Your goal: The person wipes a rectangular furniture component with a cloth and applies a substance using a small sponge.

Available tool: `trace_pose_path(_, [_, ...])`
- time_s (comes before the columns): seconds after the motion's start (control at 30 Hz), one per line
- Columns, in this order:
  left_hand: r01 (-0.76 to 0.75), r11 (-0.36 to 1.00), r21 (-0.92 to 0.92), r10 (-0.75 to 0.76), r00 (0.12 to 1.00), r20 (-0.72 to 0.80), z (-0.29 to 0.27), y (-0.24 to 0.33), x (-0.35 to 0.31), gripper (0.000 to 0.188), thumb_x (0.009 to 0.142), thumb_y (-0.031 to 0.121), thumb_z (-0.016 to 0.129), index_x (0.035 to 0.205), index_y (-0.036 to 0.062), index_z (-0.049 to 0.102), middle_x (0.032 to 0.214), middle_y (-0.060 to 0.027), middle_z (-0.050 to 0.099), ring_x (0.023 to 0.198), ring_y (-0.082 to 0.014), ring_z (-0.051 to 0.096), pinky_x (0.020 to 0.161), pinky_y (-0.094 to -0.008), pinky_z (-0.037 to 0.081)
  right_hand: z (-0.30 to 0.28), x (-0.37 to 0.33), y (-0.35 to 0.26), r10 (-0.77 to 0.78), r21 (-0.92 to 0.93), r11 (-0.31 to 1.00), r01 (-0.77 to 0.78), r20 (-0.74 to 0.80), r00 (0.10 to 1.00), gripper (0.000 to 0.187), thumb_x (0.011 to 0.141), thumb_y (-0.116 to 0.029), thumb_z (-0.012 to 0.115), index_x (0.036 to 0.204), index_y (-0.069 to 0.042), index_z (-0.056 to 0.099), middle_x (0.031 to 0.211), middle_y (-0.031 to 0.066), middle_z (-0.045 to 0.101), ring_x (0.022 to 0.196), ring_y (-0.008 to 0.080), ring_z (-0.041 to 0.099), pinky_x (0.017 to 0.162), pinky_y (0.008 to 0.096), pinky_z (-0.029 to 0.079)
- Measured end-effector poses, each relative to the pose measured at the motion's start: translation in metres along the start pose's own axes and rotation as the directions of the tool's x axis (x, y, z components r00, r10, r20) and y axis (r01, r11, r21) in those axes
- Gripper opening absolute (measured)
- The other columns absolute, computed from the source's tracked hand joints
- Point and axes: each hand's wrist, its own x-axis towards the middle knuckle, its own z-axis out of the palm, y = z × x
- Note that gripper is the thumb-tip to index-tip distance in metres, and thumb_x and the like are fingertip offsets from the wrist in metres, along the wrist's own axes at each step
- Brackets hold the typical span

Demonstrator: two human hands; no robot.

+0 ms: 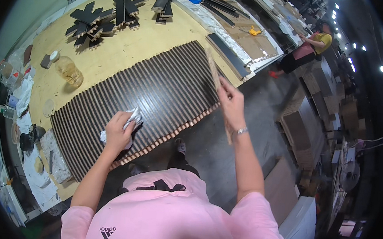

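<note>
My left hand (119, 130) is closed around a crumpled white cloth (135, 116). It presses the cloth onto a wide row of dark wooden strips (154, 83) laid side by side, with pale ends along the near edge. My right hand (231, 105) grips a long, narrow strip of light brown wood (212, 68) between thumb and fingers. That strip slants over the right end of the row, its near end pointing toward the floor. Part of it is hidden behind my right hand and wrist.
Loose piles of dark strips (91, 23) lie on the yellowish tabletop (161, 36). A capped bottle of amber liquid (69, 71) stands at left. Boards (228, 56) lie along the right edge. Stacked panels (304, 127) stand beyond on the floor, with a person (310, 45) behind.
</note>
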Motion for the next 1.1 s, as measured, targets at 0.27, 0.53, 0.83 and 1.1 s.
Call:
trace_pose_path(0.27, [0.113,0.993,0.038,-0.115,0.992,0.045,-0.001,0.009,0.002,0.022,0.073,0.002,0.062,0.095,-0.0029,0.063,0.088,-0.0163,0.061,0.081,-0.0327,0.061,0.073,-0.0374,0.048,-0.038,0.191,0.086,-0.193,-0.791,0.581,0.194,0.098,0.976,0.039,0.087,-0.038,0.064,0.122,-0.019,0.066,0.096,0.0130,0.061,0.090,0.0311,0.061,0.076,0.0427,0.050])
trace_pose_path(0.53, [0.177,0.978,0.111,-0.182,0.982,0.043,0.007,0.014,0.005,0.024,0.073,0.006,0.062,0.095,-0.0031,0.062,0.090,-0.0183,0.061,0.083,-0.0346,0.061,0.076,-0.0385,0.048,-0.010,0.253,0.130,-0.309,-0.773,0.554,0.310,0.154,0.938,0.036,0.083,-0.024,0.067,0.117,-0.011,0.067,0.102,0.0129,0.059,0.099,0.0300,0.055,0.080,0.0419,0.051])
trace_pose_path(0.83, [0.168,0.971,0.169,-0.177,0.983,0.039,0.008,0.009,0.003,0.022,0.074,0.006,0.061,0.095,-0.0033,0.061,0.089,-0.0179,0.059,0.082,-0.0337,0.059,0.075,-0.0383,0.047,-0.002,0.190,0.140,0.139,-0.288,0.957,0.018,0.515,0.846,0.042,0.088,-0.037,0.061,0.096,0.004,0.069,0.082,0.0240,0.068,0.078,0.0395,0.066,0.075,0.0407,0.051])
trace_pose_path(1.1, [0.132,0.981,0.138,-0.140,0.989,0.048,0.008,0.010,0.006,0.022,0.077,0.007,0.061,0.096,-0.0036,0.061,0.091,-0.0178,0.059,0.084,-0.0340,0.059,0.076,-0.0378,0.046,-0.024,0.187,0.161,0.201,0.008,0.976,-0.216,0.334,0.921,0.035,0.090,-0.027,0.065,0.097,0.007,0.070,0.071,0.0035,0.066,0.065,0.0098,0.055,0.063,0.0293,0.047])
